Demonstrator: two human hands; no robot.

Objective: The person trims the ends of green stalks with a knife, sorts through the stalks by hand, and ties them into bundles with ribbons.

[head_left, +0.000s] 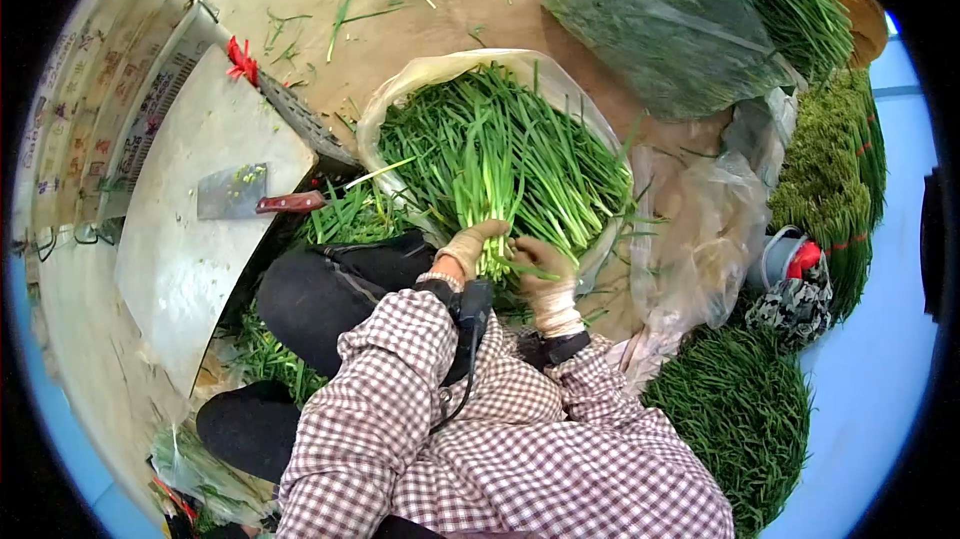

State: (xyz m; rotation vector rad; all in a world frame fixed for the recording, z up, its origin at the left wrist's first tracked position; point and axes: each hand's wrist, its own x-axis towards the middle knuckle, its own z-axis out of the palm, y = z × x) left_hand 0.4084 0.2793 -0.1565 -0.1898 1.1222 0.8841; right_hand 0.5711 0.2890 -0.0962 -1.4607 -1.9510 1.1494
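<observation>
Though indistinct between left hand (pixel 472 247) and right hand (pixel 545 267), stalk ends (pixel 494 261).

And here's the wearer in a loose checked smock (pixel 590 469), maroon on white, full-sleeved; dark cuffs (pixel 566 347) at the wrists, pale fabric gloves (pixel 545 274) below them, a black boxy device (pixel 475 305) with a thin black cord (pixel 470 379) on one sleeve, and black trousers (pixel 310 309) showing seam lines.
</observation>
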